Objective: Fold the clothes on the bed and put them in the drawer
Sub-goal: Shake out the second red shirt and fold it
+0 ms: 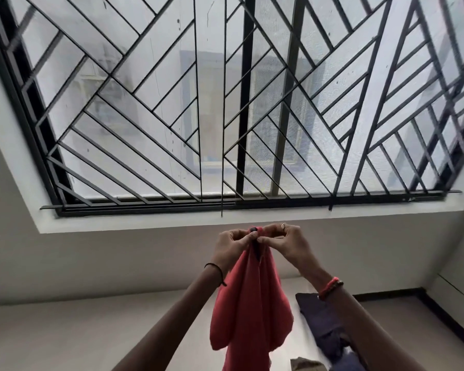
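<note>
A coral-red garment (249,303) hangs in front of me, held up at its top edge by both hands close together. My left hand (232,246) pinches the cloth on the left, and my right hand (285,242), wearing a ring, pinches it on the right. The garment droops in folds down past the bottom of the view. A dark navy garment (322,319) lies crumpled on the pale bed (91,330) to the right, partly behind my right forearm. No drawer is visible.
A large window with a black diagonal metal grille (225,103) fills the wall ahead, with a white sill (172,223) below it. A small olive-brown cloth (306,365) peeks in at the bottom. A dark skirting strip (391,294) runs along the right wall.
</note>
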`<state>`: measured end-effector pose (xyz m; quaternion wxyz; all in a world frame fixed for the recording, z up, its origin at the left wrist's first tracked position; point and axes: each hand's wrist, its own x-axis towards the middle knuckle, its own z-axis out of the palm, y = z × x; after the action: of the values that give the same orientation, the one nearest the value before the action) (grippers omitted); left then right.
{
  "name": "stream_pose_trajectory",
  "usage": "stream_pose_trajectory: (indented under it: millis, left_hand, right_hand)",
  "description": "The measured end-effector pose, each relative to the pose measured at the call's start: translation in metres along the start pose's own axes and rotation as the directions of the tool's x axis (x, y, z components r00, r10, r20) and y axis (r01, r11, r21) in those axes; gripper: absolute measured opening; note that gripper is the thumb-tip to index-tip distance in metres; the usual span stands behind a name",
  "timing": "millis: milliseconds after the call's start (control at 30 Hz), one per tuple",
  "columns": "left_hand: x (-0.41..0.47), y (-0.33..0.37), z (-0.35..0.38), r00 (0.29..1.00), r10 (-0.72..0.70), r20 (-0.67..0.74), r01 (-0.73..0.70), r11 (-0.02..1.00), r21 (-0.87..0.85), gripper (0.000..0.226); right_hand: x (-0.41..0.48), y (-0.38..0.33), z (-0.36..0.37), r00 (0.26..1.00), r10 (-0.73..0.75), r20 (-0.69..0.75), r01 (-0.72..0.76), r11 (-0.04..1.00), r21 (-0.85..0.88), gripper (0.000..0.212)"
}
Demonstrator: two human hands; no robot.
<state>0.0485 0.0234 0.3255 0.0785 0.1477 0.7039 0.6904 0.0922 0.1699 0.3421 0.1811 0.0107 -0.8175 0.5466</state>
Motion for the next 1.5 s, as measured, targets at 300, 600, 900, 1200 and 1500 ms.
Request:
stream_pose_trajectory:
  millis: [300,600,900,1200,1500]
  left_hand:
    - [0.006,0.007,-0.008,0.985,0.129,0.111,-0.140,0.986,0.095,0.019]
    - [0.015,0.036,-0.019,0.822,0.500,0.273,-0.568,0.749,0.340,0.047]
    - [0.011,0.053,-0.007,0.727,0.503,0.467,-0.683,0.602,0.414,0.017]
    - [-0.004,0.056,0.014,0.677,0.575,0.458,-0.696,0.301,0.652,0.033]
    - [-0.001,0.061,0.009,0.850,0.333,0.409,-0.477,0.816,0.327,0.022]
  right_hand:
    - [-0.005,-0.011,-0.006,0.943,-0.325,-0.073,0.280,0.891,-0.356,0.017]
    - [-0.010,-0.025,-0.018,0.881,-0.471,-0.046,0.424,0.829,-0.364,0.018]
    - [-0.015,-0.026,-0.036,0.859,-0.504,-0.089,0.449,0.827,-0.338,0.018]
    - [-0.016,-0.027,-0.044,0.894,-0.416,-0.164,0.330,0.862,-0.385,0.015]
    - [-0.023,-0.026,-0.038,0.827,-0.517,-0.220,0.326,0.761,-0.561,0.035]
